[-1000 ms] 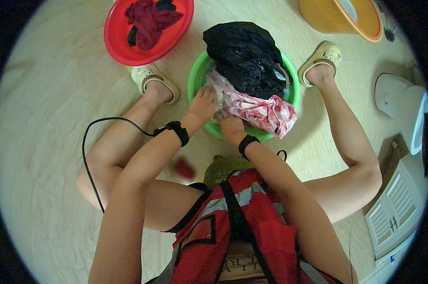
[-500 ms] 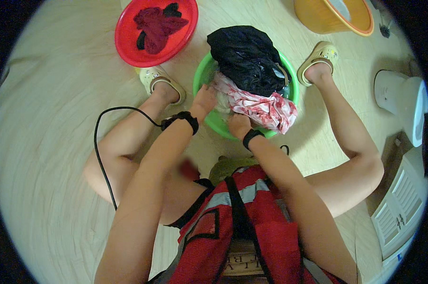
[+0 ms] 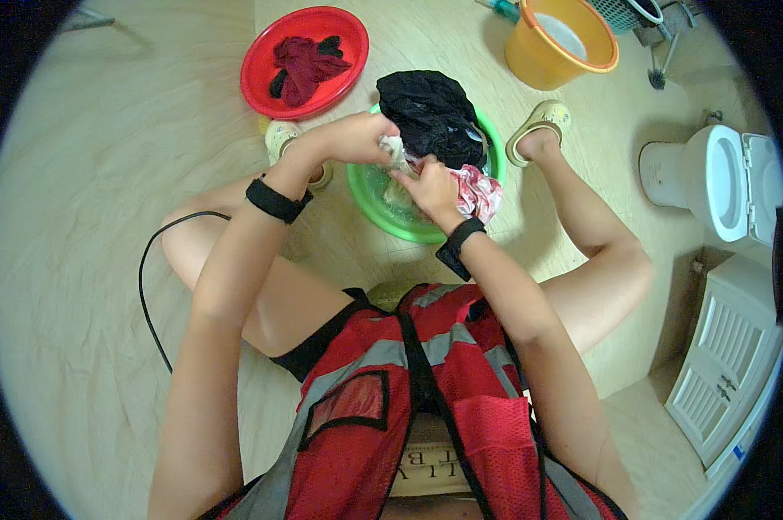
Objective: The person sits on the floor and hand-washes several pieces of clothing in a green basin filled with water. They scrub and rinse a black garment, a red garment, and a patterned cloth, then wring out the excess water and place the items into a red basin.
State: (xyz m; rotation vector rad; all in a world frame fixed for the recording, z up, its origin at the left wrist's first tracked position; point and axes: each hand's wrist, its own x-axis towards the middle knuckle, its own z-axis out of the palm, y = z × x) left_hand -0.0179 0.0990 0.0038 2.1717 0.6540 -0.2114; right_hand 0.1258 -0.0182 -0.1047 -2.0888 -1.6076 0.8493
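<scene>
A whitish wet cloth (image 3: 393, 149) is stretched between my two hands above the green basin (image 3: 390, 227). My left hand (image 3: 367, 137) is closed around its upper end, over the basin's left rim. Slightly lower and to the right, my right hand (image 3: 432, 189) pinches the cloth, with the lower part hanging toward the water. A bunched black garment (image 3: 430, 117) fills the far side of the basin and rises over its rim. Beside my right hand, a red-and-white patterned cloth (image 3: 481, 192) drapes on the basin's right side.
A red basin (image 3: 255, 85) with dark red cloth (image 3: 303, 76) and black pieces stands at the far left. An orange bucket (image 3: 530, 62) is at the far right. On the right are a toilet (image 3: 719, 178) and a white louvred cabinet (image 3: 722, 364). A black cable (image 3: 143, 282) loops by my left arm.
My left hand has risen out of the basin, pulling the whitish cloth up. My right hand has moved up with it and now pinches it. The view has shifted.
</scene>
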